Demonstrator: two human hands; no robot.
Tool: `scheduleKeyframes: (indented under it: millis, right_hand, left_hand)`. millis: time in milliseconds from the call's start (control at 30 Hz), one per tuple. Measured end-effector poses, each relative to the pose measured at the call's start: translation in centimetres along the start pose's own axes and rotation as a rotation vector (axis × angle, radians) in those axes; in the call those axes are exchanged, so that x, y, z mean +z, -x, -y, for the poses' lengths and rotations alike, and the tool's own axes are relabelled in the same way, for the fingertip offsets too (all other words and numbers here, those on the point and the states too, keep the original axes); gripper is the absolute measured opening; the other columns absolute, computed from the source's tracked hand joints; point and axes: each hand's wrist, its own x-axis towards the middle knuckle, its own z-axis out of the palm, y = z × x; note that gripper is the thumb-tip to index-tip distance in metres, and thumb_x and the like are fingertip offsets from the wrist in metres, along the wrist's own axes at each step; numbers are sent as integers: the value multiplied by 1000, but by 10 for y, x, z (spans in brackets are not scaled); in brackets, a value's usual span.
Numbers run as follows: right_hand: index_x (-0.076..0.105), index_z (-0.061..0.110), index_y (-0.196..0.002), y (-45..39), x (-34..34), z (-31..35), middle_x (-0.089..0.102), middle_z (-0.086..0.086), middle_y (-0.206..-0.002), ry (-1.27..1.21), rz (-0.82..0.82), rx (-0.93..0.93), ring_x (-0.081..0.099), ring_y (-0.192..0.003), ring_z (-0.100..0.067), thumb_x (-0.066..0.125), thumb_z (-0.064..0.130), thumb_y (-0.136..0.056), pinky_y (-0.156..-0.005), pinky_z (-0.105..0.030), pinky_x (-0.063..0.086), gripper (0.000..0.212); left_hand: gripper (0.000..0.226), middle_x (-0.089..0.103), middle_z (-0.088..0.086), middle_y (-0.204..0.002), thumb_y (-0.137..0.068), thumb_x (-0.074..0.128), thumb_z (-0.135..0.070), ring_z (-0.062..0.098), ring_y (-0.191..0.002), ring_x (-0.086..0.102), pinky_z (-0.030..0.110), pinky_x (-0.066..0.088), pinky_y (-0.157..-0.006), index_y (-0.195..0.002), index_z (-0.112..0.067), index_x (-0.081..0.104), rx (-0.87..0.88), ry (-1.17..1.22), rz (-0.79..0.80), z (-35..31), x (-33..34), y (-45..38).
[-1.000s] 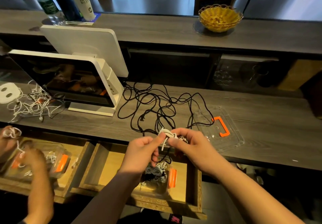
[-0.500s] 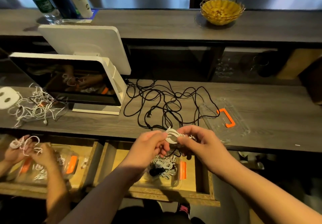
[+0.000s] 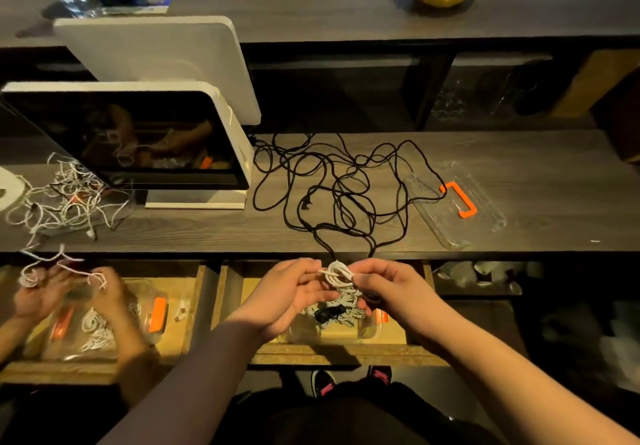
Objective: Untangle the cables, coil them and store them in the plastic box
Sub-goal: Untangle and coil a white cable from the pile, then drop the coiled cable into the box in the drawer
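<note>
1. While a dark wooden surface (image 3: 519,181) spans the view, a white point-of-sale terminal (image 3: 138,133) stands on its left part, screen dark.
2. A loose tangle of black cable (image 3: 332,188) sprawls across the middle of the surface, two strands running down over the front edge toward the hands.
3. A clear lid with an orange handle (image 3: 458,199) lies flat just right of the black tangle.
4. Below the edge, an open wooden drawer (image 3: 346,354) holds a clear plastic box (image 3: 367,332) with coiled cables inside.
5. A second person's hands (image 3: 62,292) work white cords at far left, over another clear box.
6. The left hand (image 3: 291,292) and right hand (image 3: 388,289) meet above the plastic box; each grip is narrow, fingers pinching a small white cable coil (image 3: 337,273) between them.
7. The coil hangs just above the box, not touching the surface.
</note>
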Motion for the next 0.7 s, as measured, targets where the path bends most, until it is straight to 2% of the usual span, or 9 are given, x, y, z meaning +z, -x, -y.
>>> scheduleKeyframes:
  millis: [67, 167, 267, 300, 367, 433, 533, 600, 700]
  right_hand:
    - [70, 8, -106, -8, -1, -12, 70, -18, -93, 41, -79, 9, 64, -78, -21, 63, 8, -93, -74, -34, 55, 14]
    - [66, 10, -107, -22, -2, -27, 67, -14, -94, 104, -167, 41, 63, -85, -21, 68, 6, -90, -77, -29, 56, 18]
    - [63, 14, -116, -40, -7, -41, 68, -10, -109, 238, -200, 53, 67, -100, -26, 74, 19, -88, -89, -36, 58, 31]
    - [61, 16, -122, -47, -12, -47, 66, -7, -118, 303, -216, 62, 65, -108, -24, 74, 26, -88, -93, -35, 56, 38]
    - [53, 16, -137, -57, -24, -54, 59, 1, -133, 492, -273, 89, 57, -121, -17, 70, 36, -91, -99, -30, 48, 53]
    - [51, 17, -142, -62, -38, -58, 58, 0, -139, 680, -318, 104, 54, -128, -17, 64, 43, -93, -105, -34, 45, 57]
    - [58, 18, -135, -68, -59, -55, 64, 0, -130, 833, -337, 109, 58, -121, -18, 61, 37, -97, -95, -27, 46, 42]
    - [61, 19, -128, -76, -78, -54, 67, -2, -121, 953, -351, 133, 61, -114, -20, 60, 35, -98, -89, -29, 48, 35]
    - [61, 17, -126, -94, -104, -53, 67, -6, -119, 1124, -347, 181, 62, -111, -23, 58, 34, -98, -91, -33, 51, 33]
  left_hand:
    - [15, 73, 20, -92, -100, 51, -6, 22, -81, 73, 31, 61, -70, -99, 6, 60, -5, 13, -23, 11, -6, -7]
    - [20, 59, 15, -81, -101, 55, -12, 21, -74, 71, 32, 60, -73, -86, 1, 58, 10, -109, -80, 28, -16, -22]
    - [29, 62, 12, -86, -102, 56, -22, 21, -82, 73, 27, 57, -68, -100, 5, 66, 10, -385, -129, 37, -27, -40]
    - [32, 66, 7, -92, -102, 56, -28, 16, -85, 70, 25, 56, -69, -101, 2, 70, 12, -484, -149, 40, -31, -47]
    - [31, 69, -4, -103, -100, 57, -38, 12, -97, 64, 33, 54, -87, -97, -12, 74, 14, -675, -187, 46, -41, -60]
    - [25, 64, -2, -100, -101, 56, -40, 16, -94, 59, 37, 48, -91, -94, -18, 66, -14, -813, -213, 51, -52, -72]
    - [24, 63, 3, -91, -102, 54, -38, 19, -83, 57, 33, 46, -77, -93, -19, 64, -74, -901, -230, 55, -56, -88]
    - [28, 56, 3, -80, -101, 55, -38, 17, -70, 51, 31, 38, -65, -91, -15, 66, -76, -966, -211, 56, -47, -101]
    - [35, 57, 2, -76, -101, 55, -36, 15, -71, 53, 30, 38, -66, -93, -5, 68, -55, -1029, -159, 58, -26, -123]
